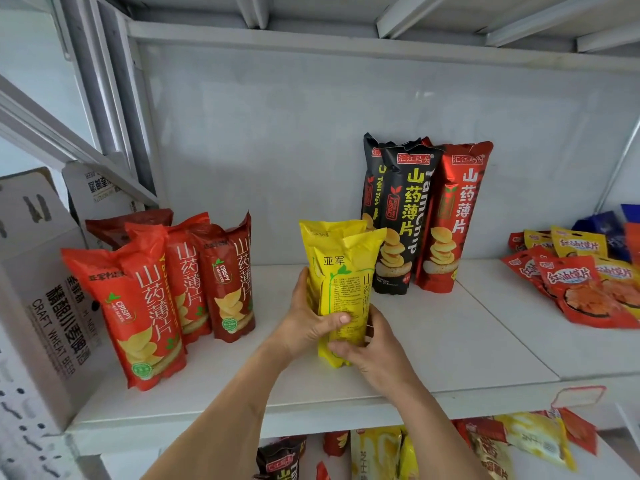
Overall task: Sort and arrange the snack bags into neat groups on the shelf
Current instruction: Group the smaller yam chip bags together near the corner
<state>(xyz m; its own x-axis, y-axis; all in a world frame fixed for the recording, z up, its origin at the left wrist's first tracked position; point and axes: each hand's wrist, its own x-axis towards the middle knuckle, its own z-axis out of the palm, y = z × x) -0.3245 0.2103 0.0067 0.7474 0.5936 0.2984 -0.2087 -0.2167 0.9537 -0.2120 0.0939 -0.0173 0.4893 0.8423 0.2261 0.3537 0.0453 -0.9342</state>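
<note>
Both of my hands hold upright yellow snack bags [343,271] at the middle of the white shelf [450,341]. My left hand [308,320] wraps their left side, thumb across the front. My right hand [367,348] grips them low on the right, near the base. A second yellow bag stands right behind the front one. To the left stands a group of red and dark red bags [180,289]. Behind, against the back wall, stand two black bags [398,216] and a tall red bag [453,216].
A white cardboard beer box [45,296] fills the shelf's left end. Small flat red and yellow packets [581,271] lie piled at the right, with blue packs behind. The shelf below holds more mixed bags [381,452]. A shelf board hangs overhead.
</note>
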